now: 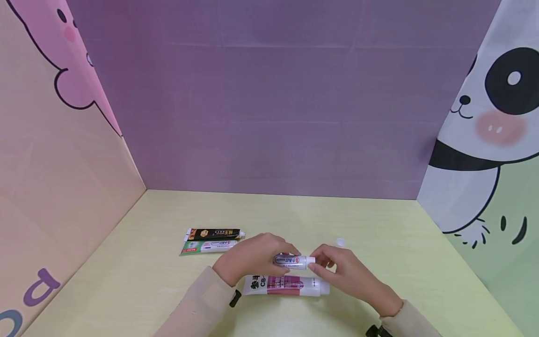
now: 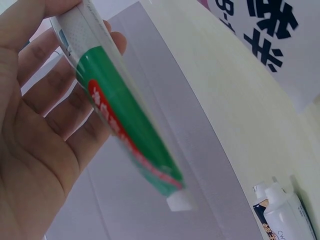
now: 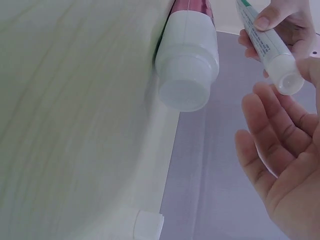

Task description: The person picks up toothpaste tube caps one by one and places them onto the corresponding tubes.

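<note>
My left hand (image 1: 263,255) grips a small white toothpaste tube (image 1: 294,262) with a green and red tail end (image 2: 125,120), held above the table. The tube's white cap (image 3: 284,75) points right, toward my right hand (image 1: 347,271). That hand pinches at the cap with thumb and forefinger, its other fingers loosely bent beneath. Under the held tube lies a larger white and magenta toothpaste tube (image 1: 286,286), its wide white cap (image 3: 187,65) facing right.
Left of the hands, a black toothpaste tube (image 1: 216,234) and a green and white one (image 1: 208,247) lie side by side. A small white loose cap (image 1: 340,242) sits on the table (image 1: 379,229) beyond my right hand. A purple panel (image 1: 269,117) stands behind, with printed side walls.
</note>
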`<state>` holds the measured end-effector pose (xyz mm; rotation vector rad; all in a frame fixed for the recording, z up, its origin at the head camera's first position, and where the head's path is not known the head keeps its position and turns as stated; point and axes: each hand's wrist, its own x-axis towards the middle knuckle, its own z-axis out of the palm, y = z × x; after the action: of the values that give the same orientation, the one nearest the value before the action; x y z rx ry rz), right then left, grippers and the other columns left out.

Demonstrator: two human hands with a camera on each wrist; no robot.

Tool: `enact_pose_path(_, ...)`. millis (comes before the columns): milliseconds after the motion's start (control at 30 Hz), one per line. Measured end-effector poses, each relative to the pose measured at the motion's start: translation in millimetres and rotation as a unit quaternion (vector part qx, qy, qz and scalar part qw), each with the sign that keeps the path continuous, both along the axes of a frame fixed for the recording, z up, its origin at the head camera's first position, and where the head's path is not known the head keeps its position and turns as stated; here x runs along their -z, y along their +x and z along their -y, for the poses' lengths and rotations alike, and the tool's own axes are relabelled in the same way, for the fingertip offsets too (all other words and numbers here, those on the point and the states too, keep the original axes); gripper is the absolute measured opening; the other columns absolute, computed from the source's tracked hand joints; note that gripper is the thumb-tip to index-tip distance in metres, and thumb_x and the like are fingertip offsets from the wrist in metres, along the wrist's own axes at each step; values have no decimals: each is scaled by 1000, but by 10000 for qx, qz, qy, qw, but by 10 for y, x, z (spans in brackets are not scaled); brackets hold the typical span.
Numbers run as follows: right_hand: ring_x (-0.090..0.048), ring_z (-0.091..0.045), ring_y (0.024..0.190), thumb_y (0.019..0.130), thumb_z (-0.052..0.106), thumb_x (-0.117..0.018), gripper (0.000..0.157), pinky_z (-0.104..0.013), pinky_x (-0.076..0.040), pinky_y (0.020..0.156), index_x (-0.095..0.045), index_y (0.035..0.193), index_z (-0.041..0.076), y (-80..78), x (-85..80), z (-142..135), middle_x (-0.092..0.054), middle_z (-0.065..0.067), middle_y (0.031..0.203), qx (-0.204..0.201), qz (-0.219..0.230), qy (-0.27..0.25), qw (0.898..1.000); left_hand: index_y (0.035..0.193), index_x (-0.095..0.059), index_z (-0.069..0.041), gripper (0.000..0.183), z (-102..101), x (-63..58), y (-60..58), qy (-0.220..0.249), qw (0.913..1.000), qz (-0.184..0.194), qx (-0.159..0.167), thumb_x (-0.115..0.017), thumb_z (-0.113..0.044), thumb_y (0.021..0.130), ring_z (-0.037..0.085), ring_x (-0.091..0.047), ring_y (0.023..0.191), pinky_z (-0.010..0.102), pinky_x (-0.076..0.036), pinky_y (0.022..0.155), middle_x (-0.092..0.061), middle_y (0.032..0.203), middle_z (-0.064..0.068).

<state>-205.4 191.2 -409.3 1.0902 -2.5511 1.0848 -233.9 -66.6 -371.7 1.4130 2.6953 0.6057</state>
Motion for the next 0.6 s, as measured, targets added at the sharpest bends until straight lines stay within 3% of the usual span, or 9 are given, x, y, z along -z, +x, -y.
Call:
enact_pose_path(167, -58, -3, 72, 103, 22, -59, 15, -25, -49, 62, -68, 92, 21, -14, 14, -18, -67, 6, 81, 171, 35, 75, 9998, 117, -74, -16, 29, -6, -11, 7, 43, 10000, -9, 72, -74, -15, 88, -2, -58, 81, 14, -48, 77, -70, 103, -11)
enact_pose_path(300, -61, -4, 74, 105, 20, -54, 20, -27, -50, 64, -67, 90, 22, -20, 22, -40, -67, 9, 79, 201, 21, 192, 9996, 117, -74, -16, 30, -8, -21, 13, 36, 10000, -7, 64, -75, -14, 88, -2, -58, 80, 15, -48, 77, -70, 102, -11)
enact_pose_path(500, -63, -6, 84, 104, 27, -56, 16, -31, -52, 72, -68, 111, 19, -17, 17, -37, -68, 11, 91, 131, 322, 246, 9991, 118, -74, -15, 31, 1, -18, 8, 40, 9999, -118, 100, -75, -15, 87, -2, -57, 80, 14, -48, 77, -70, 102, -10)
enact_pose_path(600, -62, -7, 89, 99, 28, -65, 29, -34, -53, 77, -62, 124, 13, -15, 39, -2, -66, 12, 102, -20, 295, 110, 9995, 119, -74, -15, 32, 25, -9, 6, 24, 9998, -133, 120, -76, -15, 87, -2, -57, 79, 14, -48, 75, -70, 103, -9)
